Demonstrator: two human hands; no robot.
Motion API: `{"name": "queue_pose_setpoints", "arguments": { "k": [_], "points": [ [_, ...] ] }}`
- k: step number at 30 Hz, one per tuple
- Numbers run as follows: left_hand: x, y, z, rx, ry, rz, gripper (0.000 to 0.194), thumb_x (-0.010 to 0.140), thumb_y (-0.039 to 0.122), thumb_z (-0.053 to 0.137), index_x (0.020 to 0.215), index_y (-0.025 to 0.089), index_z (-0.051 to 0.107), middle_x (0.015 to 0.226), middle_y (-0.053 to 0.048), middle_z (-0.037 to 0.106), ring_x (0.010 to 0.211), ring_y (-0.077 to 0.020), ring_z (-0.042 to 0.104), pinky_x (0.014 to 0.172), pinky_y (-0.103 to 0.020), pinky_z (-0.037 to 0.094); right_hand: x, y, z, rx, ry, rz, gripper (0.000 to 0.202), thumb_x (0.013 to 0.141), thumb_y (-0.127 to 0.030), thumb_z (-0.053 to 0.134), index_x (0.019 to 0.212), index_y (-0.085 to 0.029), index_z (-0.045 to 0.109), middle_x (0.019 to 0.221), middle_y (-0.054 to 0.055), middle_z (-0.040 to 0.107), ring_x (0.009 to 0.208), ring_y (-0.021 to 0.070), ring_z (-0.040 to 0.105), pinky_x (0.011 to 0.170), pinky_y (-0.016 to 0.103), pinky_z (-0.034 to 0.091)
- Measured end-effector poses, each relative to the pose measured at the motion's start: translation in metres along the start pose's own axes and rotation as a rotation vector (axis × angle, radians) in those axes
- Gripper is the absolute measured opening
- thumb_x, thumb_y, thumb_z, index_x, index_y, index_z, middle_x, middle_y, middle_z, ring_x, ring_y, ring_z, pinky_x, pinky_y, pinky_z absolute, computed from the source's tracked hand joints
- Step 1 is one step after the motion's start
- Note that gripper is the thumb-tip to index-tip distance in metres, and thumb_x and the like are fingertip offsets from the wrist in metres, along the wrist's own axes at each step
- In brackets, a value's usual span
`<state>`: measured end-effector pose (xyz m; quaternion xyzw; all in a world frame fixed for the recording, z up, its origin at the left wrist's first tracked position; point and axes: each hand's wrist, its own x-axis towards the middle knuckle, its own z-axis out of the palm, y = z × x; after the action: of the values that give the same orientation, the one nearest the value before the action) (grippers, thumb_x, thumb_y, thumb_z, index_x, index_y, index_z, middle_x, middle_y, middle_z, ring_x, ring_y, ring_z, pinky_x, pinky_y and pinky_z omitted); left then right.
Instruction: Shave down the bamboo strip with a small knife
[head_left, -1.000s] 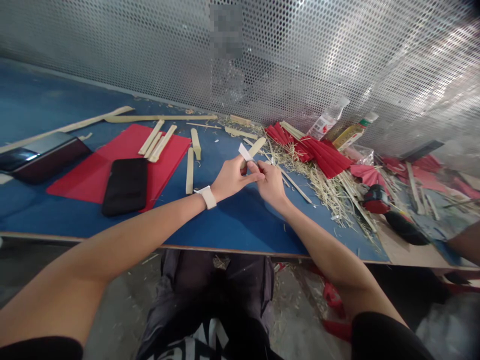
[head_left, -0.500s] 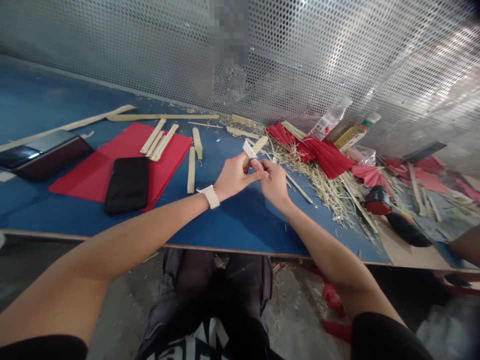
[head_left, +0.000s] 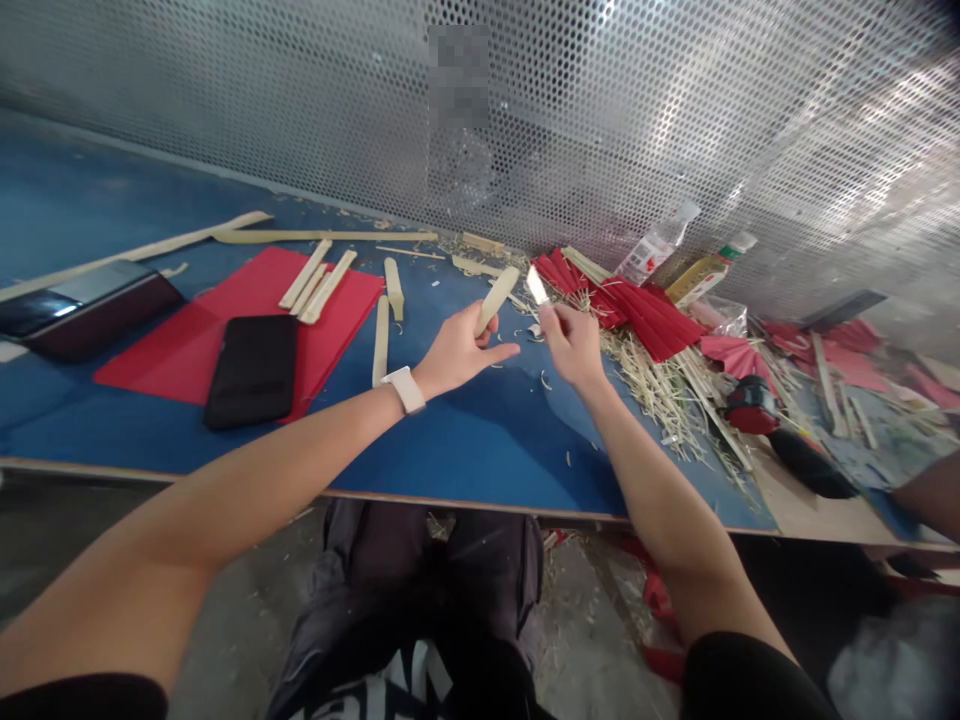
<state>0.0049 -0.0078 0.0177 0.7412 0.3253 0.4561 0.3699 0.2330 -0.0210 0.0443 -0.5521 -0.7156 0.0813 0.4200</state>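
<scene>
My left hand (head_left: 463, 345) is closed around the lower end of a pale bamboo strip (head_left: 498, 298), whose rounded end points up and away; its thumb stretches out to the right. In my right hand (head_left: 574, 342) is a small knife with a bright blade (head_left: 537, 286), its tip pointing up and left. The handle is hidden in my fingers. Blade and strip are apart, with a gap between the two hands. Both hands are above the blue table (head_left: 465, 450), where small curled shavings lie beneath them.
Bamboo pieces (head_left: 328, 286) and a black phone (head_left: 253, 370) lie on red folders (head_left: 165, 345). Pleated red paper (head_left: 652, 315), a pile of shavings (head_left: 645, 385) and two bottles (head_left: 660, 242) stand right. A perforated metal screen (head_left: 300, 110) runs behind. Another person's arm (head_left: 930, 495) shows far right.
My hands have moved apart: the right hand with the knife went right, off the bamboo strip. The left hand shifted slightly left, and the strip now points more upright. Fresh shavings show below.
</scene>
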Motion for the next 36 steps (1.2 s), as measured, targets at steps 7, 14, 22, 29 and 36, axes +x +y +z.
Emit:
{"name": "queue_pose_setpoints", "arguments": {
  "k": [7,14,22,29,36],
  "points": [
    [0.004,-0.007,0.001,0.047,-0.031,-0.007,0.047,0.08,0.025,0.093,0.089,0.026,0.047,0.066,0.009,0.043,0.06,-0.0134,0.045,0.058,-0.034,0.037,-0.012,-0.022,0.009,-0.149,-0.283,-0.085,0.057,0.111,-0.07,0.044,0.074,-0.027,0.038,0.061,-0.001,0.043,0.059,0.0179,0.038,0.067,0.037,0.029],
    [0.001,-0.001,0.001,0.113,-0.08,0.077,0.047,0.09,0.02,0.075,0.076,0.028,0.03,0.059,0.008,0.033,0.056,-0.0122,0.032,0.058,-0.036,0.03,-0.015,-0.024,0.014,-0.201,-0.284,-0.068,0.054,0.114,-0.06,0.049,0.073,-0.026,0.041,0.064,0.001,0.048,0.062,0.0189,0.042,0.068,0.036,0.029],
    [0.004,-0.001,0.004,0.222,0.017,0.041,0.051,0.085,0.012,0.073,0.068,0.027,0.028,0.059,0.005,0.038,0.058,-0.013,0.037,0.06,-0.036,0.029,-0.019,-0.031,0.023,-0.247,-0.231,0.021,0.056,0.115,-0.062,0.049,0.073,-0.026,0.048,0.064,0.002,0.053,0.062,0.0195,0.049,0.065,0.034,0.027],
    [0.008,0.0,0.007,0.302,0.058,-0.001,0.044,0.078,0.004,0.072,0.067,0.025,0.036,0.062,0.003,0.048,0.061,-0.0142,0.046,0.062,-0.035,0.034,-0.021,-0.033,0.03,-0.285,-0.211,0.052,0.055,0.115,-0.059,0.053,0.072,-0.025,0.054,0.065,0.003,0.057,0.064,0.019,0.052,0.065,0.035,0.027],
    [0.001,0.005,0.007,0.207,0.067,0.007,0.03,0.076,0.002,0.068,0.076,0.023,0.047,0.07,0.003,0.057,0.063,-0.0137,0.052,0.064,-0.031,0.042,0.018,0.018,0.0,-0.043,0.073,0.156,0.07,0.115,-0.08,0.023,0.072,-0.028,0.044,0.056,-0.002,0.038,0.054,0.0164,0.038,0.055,0.035,0.028]
  ]
}}
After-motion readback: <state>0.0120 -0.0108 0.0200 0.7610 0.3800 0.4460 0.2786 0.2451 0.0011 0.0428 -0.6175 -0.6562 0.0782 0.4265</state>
